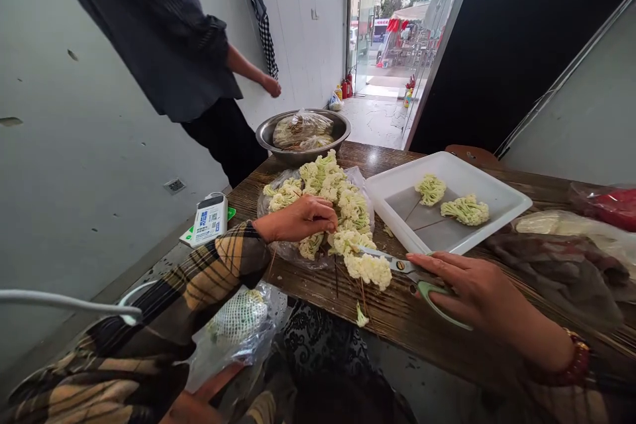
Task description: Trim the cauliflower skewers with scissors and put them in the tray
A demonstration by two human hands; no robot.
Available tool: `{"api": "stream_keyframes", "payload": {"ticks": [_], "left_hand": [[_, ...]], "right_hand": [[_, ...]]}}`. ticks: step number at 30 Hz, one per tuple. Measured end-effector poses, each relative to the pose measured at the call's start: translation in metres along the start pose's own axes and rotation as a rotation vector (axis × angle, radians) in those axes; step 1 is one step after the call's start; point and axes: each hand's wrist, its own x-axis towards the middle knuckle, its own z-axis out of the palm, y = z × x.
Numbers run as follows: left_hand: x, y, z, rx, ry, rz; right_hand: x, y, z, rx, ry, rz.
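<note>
My left hand (301,217) reaches over the pile, fingers pinched at the edge of a cauliflower floret (349,242); its fingertips are partly hidden. My right hand (472,288) grips scissors (401,265) with pale green handles. Their blades point left into the cauliflower, between that floret and a whiter one (370,269) just below. Behind lies a heap of cut cauliflower (330,179) on a clear plastic bag (365,182). Thin brown sticks (336,278) jut out below the florets. A small loose piece (362,315) is at the table's near edge.
A white tray (447,162) at right holds two skewered cauliflower pieces (466,210). Behind the heap, a steel basin (342,127) contains bagged food. A white box (209,220) is at left, plastic bags (561,258) at far right. Another person (163,33) stands beyond the table, left.
</note>
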Motion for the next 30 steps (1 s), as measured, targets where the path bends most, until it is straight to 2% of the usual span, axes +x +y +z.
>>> {"api": "stream_keyframes", "payload": {"ticks": [9, 15, 22, 25, 30], "left_hand": [[-0.001, 0.001, -0.001, 0.077, 0.034, -0.018], [-0.009, 0.005, -0.004, 0.235, 0.101, -0.001], [-0.018, 0.020, 0.003, 0.652, 0.335, -0.122], [-0.021, 0.022, 0.006, 0.811, 0.462, -0.144], [-0.027, 0.017, 0.012, 0.969, 0.695, -0.188]], "right_hand": [[0.003, 0.001, 0.007, 0.060, 0.032, 0.033], [-0.001, 0.003, 0.001, 0.226, 0.128, 0.284], [0.003, 0.006, -0.005, 0.213, 0.322, 0.490], [0.010, 0.004, -0.008, 0.208, 0.348, 0.467], [0.028, -0.003, -0.012, 0.213, 0.295, 0.422]]}}
